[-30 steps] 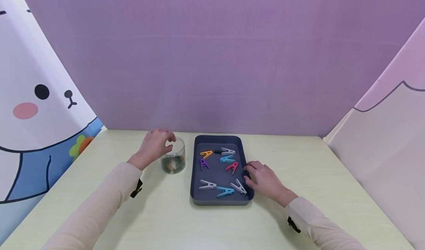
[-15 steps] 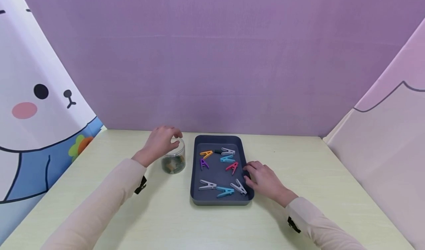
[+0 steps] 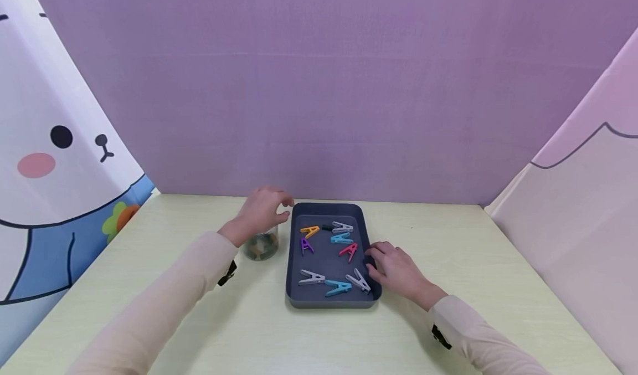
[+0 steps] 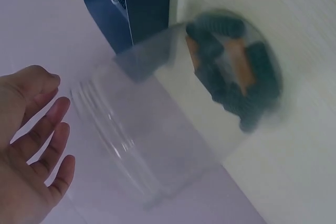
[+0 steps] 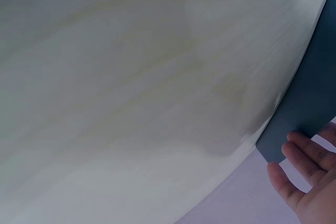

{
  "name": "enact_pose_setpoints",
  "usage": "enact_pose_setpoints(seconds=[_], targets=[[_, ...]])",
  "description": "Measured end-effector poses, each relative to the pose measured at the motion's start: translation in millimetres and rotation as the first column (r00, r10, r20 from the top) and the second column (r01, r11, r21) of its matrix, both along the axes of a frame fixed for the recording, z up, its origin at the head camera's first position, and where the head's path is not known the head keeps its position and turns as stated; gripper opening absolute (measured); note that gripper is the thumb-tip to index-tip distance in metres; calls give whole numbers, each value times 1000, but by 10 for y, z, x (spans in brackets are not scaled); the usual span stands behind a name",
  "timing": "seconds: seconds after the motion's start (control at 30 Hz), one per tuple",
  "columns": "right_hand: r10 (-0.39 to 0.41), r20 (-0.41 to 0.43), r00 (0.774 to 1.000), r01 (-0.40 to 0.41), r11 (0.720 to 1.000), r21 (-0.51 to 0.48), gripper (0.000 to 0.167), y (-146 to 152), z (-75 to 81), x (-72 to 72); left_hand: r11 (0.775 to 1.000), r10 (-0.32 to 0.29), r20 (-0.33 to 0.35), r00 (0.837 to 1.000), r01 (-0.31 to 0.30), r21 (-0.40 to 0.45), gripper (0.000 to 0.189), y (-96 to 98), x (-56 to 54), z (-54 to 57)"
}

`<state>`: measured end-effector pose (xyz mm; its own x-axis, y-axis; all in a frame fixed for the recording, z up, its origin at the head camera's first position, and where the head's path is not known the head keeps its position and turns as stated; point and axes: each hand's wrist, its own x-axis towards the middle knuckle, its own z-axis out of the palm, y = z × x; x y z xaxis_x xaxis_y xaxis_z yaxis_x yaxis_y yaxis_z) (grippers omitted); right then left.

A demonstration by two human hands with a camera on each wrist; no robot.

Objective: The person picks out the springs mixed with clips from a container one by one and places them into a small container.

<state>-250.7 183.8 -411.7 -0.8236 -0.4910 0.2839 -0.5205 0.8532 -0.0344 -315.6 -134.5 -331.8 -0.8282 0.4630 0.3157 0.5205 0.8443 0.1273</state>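
Observation:
My left hand [image 3: 263, 211] hovers over a clear jar [image 3: 261, 246], its fingers loosely bent with nothing held. In the left wrist view, that hand [image 4: 37, 140] is beside the rim of the jar [image 4: 157, 124], apart from it. Dark ribbed pieces [image 4: 257, 69] and brown pieces [image 4: 240, 61] lie at the jar's bottom. My right hand [image 3: 399, 270] rests its fingertips on the right side of a dark grey tray [image 3: 331, 304]. Several clothespins lie in the tray, among them an orange one [image 3: 310, 231], a purple one [image 3: 306, 246] and a red one [image 3: 349, 250].
The tray also bears blue clothespins [image 3: 338, 288], grey clothespins [image 3: 312, 277] and a small dark piece [image 3: 327, 227]. The jar stands left of the tray on a pale table [image 3: 329, 342]. A purple cloth backdrop [image 3: 319, 87] rises behind the table's far edge.
My left hand has moved right across the top of the jar toward the tray's far left corner. The right hand, tray and clothespins have stayed put.

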Motion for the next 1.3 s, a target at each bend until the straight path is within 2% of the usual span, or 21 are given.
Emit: enact_pose_setpoints(seconds=[0.23, 0.53, 0.83, 1.0, 1.3], targets=[[-3, -1, 1000, 3, 1000, 4, 28, 0, 0, -3, 999, -25, 38, 999, 27, -41, 20, 250, 4, -42], [-9, 11, 1000, 9, 1000, 1, 29, -15, 9, 8, 993, -37, 54, 998, 42, -107, 23, 457, -71, -180], [-1, -4, 1000, 1, 1000, -6, 28, -29, 5, 10, 995, -53, 71, 996, 59, -78, 24, 560, -141, -283], [-4, -3, 1000, 4, 1000, -3, 29, -35, -8, 14, 994, -34, 97, 995, 44, -104, 26, 622, -188, -343], [4, -8, 1000, -4, 1000, -6, 29, -43, -17, 13, 987, -17, 89, 996, 31, -161, 24, 692, -283, -502]])
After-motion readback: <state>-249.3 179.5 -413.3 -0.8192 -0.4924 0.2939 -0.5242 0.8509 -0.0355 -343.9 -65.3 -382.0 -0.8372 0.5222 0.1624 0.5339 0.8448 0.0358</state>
